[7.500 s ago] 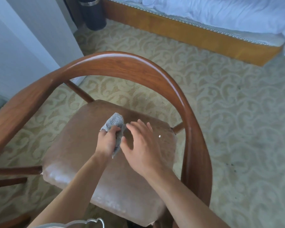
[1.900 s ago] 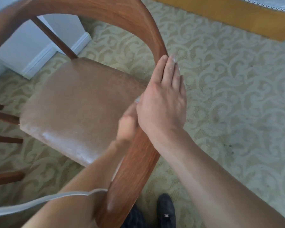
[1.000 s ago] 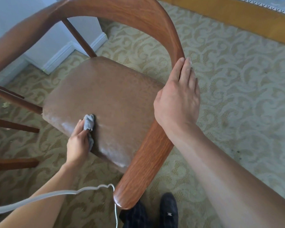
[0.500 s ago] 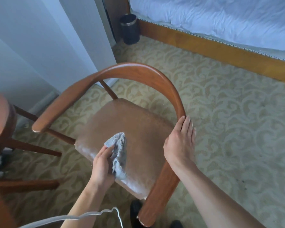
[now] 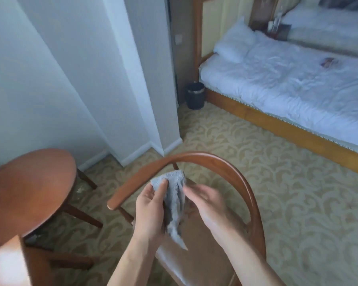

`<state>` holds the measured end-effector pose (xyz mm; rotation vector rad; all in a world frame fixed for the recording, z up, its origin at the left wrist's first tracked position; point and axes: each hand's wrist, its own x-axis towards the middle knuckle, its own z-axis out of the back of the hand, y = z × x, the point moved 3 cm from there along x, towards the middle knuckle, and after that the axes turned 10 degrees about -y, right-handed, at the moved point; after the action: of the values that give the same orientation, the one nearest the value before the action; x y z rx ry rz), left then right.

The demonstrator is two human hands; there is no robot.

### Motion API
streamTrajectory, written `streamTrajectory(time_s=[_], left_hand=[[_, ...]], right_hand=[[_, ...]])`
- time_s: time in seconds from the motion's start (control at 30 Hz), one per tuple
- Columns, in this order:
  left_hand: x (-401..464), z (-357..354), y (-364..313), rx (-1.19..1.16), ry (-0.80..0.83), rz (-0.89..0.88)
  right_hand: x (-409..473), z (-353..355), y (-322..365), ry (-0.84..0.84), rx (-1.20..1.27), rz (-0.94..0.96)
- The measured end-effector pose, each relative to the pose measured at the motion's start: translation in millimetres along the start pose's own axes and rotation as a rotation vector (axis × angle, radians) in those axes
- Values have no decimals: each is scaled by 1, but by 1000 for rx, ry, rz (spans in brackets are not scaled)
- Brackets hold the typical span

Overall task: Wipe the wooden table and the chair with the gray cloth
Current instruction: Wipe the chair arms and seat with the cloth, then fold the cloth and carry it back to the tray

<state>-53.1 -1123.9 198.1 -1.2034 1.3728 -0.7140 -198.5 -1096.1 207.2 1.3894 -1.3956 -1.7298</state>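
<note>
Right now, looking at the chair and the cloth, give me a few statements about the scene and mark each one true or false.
1. The left hand holds the gray cloth. True.
2. The cloth lies spread flat on the round wooden table. False: it hangs from the left hand above the chair seat.
3. The right hand grips the chair's curved backrest. False: it is beside the cloth, blurred, fingers fairly straight, off the rail.
4. The table stands to the left of the chair. True.
5. A dark waste bin stands by the bed. True.
</note>
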Motion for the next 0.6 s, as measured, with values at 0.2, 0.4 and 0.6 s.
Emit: streamTrajectory(time_s=[0.2,0.4,0.6], left_hand=[[-27,36,-133,38,-144,-161],[-50,69,-244,99,-241,-320],[-99,108,-287,1,-537,-413]], right_hand=[[-30,-78,94,52,72,94],[-54,-161,187,319,164,179],[-82,-215,215,537,203,139]])
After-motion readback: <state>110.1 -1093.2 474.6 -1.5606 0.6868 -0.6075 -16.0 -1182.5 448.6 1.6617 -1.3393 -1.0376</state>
